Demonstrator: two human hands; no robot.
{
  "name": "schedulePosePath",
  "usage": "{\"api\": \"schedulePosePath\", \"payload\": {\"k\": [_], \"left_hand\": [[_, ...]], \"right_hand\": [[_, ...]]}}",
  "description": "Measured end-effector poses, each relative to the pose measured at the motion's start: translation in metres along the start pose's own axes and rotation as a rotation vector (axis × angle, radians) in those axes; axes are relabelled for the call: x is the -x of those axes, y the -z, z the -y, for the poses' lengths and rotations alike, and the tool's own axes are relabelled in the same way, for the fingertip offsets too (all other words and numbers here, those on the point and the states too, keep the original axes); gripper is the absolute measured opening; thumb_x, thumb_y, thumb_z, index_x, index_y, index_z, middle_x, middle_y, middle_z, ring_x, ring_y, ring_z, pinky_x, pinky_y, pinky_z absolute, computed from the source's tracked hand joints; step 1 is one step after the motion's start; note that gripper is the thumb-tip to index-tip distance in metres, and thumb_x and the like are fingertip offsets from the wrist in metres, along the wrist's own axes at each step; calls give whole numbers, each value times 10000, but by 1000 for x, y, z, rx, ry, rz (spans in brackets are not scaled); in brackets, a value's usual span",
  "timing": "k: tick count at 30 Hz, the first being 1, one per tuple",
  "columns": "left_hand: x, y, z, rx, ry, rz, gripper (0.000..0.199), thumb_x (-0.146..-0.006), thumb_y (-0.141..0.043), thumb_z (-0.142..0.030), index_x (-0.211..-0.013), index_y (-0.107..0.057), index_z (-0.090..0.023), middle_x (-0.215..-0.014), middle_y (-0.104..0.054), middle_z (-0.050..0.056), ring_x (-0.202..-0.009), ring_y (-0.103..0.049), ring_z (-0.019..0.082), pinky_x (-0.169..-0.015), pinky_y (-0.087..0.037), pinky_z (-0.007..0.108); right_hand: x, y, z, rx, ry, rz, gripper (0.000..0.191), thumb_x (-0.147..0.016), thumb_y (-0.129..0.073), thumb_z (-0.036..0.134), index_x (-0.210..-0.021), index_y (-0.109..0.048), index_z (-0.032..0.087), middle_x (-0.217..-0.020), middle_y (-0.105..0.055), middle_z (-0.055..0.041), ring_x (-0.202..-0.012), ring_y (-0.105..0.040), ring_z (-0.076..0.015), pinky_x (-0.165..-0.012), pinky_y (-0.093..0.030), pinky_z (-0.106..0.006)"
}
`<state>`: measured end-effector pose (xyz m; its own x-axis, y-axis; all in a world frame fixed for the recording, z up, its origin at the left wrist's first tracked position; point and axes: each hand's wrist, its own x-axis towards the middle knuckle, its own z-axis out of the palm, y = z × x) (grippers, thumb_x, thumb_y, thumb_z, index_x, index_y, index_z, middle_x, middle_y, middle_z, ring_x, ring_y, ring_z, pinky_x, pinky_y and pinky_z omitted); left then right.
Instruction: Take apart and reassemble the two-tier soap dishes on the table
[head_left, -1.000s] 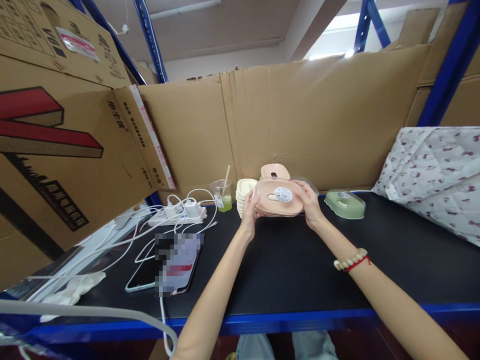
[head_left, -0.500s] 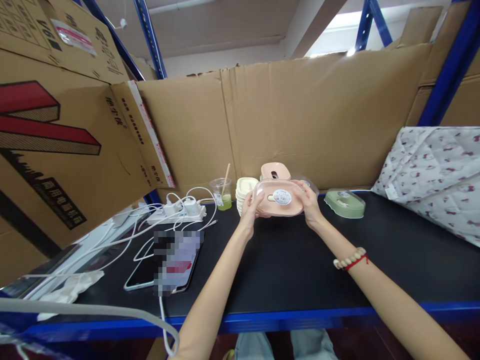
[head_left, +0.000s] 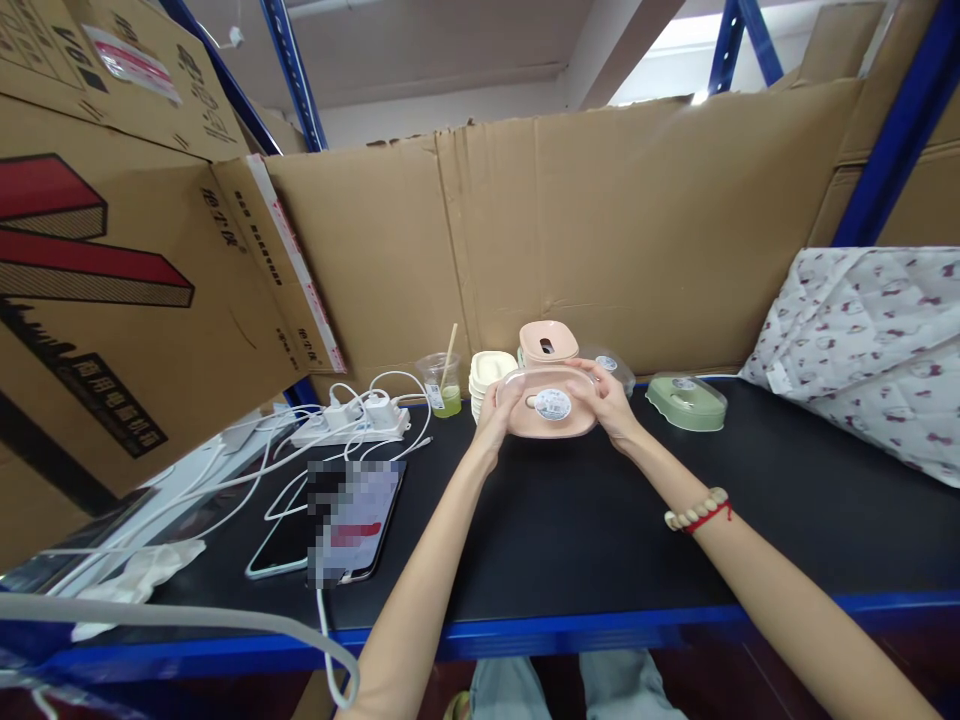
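A pink oval box (head_left: 525, 422) with a clear lid and a round white label is held up above the black table. My left hand (head_left: 495, 415) grips its left end, thumb on top. On the right end, my right hand (head_left: 609, 402) holds it with its fingers over the lid. Behind it stand a stack of cream dishes (head_left: 491, 368) and a pink dish (head_left: 548, 338) with a dark slot. A clear-lidded box (head_left: 611, 366) lies partly hidden behind my right hand. Farther right sits a green oval box (head_left: 686, 403) with a clear lid.
A plastic cup (head_left: 448, 398) with green drink and a stick stands by a white power strip (head_left: 349, 428) with tangled cables. Two phones (head_left: 367, 530) lie at the left. Cardboard (head_left: 645, 220) walls the back; a patterned quilted bag (head_left: 877, 350) is at the right.
Both hands have brought the pink box slightly left and down, and its top now tilts a little differently. The whole view has shifted slightly.
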<state>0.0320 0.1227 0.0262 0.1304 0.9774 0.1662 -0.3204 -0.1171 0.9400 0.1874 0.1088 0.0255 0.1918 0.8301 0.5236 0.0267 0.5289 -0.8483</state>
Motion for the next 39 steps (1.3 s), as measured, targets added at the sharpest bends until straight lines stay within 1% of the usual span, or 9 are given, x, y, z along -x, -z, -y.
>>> {"api": "schedulePosePath", "payload": {"k": [4,7,12,15,21,24,31,36,39], "left_hand": [[2,0,-3,-43,65,-13,412,-708,-697,-315,-1067,-615,-129,-973,-626,89,-930,-584,230,-734,-484,266],[3,1,-5,-35,50,-29,391,-687,-712,-303,-1020,-637,-113,-914,-632,81,-901,-591,221,-709,-481,246],[-2,1,0,5,51,-42,406,-677,-715,-314,-1032,-637,-134,-899,-635,66,-799,-598,186,-546,-431,189],[-5,2,4,24,41,-41,458,-647,-729,-351,-1044,-634,-143,-884,-632,63,-741,-593,170,-488,-392,174],[-4,4,4,65,-42,9,506,-569,-773,-391,-986,-642,-137,-939,-631,58,-882,-583,186,-607,-446,173],[-3,4,2,70,-24,-12,499,-565,-764,-384,-982,-642,-138,-953,-632,56,-885,-586,189,-590,-445,170],[-4,6,1,142,21,47,494,-570,-743,-370,-998,-638,-148,-930,-644,57,-841,-606,200,-585,-474,198],[-3,5,-1,96,77,-35,425,-638,-713,-352,-1005,-653,-145,-914,-652,66,-813,-617,208,-530,-455,195],[-3,4,-1,118,120,-63,356,-729,-648,-346,-1020,-656,-141,-959,-651,71,-863,-616,208,-569,-474,202]], "right_hand": [[1,0,1,37,-10,35,535,-473,-731,484,-901,-551,218,-983,-636,-48,-902,-595,-218,-811,-481,-358],[2,0,1,61,-31,59,537,-474,-727,466,-919,-543,228,-997,-627,-41,-935,-582,-225,-832,-471,-362],[3,-3,6,43,-92,30,549,-472,-700,482,-938,-528,247,-1061,-615,-38,-1064,-530,-241,-906,-431,-366],[4,-4,9,14,-119,7,568,-466,-689,490,-949,-524,242,-1099,-608,-47,-1103,-513,-241,-933,-418,-358],[5,-6,13,-43,-177,3,614,-426,-726,457,-965,-542,227,-1075,-633,-55,-1052,-558,-246,-907,-446,-364],[5,-6,15,-68,-205,23,643,-409,-746,452,-976,-558,216,-1077,-638,-59,-1047,-565,-245,-900,-453,-352],[5,-5,16,-96,-242,62,676,-453,-736,508,-1040,-567,218,-1151,-609,-57,-1094,-539,-236,-912,-439,-329],[6,-4,13,-40,-297,67,708,-480,-690,544,-1091,-528,223,-1145,-604,-60,-1074,-538,-252,-798,-479,-331],[6,-3,12,-7,-297,74,624,-505,-656,536,-1038,-540,233,-1116,-613,-42,-1065,-538,-251,-800,-474,-341]]}}
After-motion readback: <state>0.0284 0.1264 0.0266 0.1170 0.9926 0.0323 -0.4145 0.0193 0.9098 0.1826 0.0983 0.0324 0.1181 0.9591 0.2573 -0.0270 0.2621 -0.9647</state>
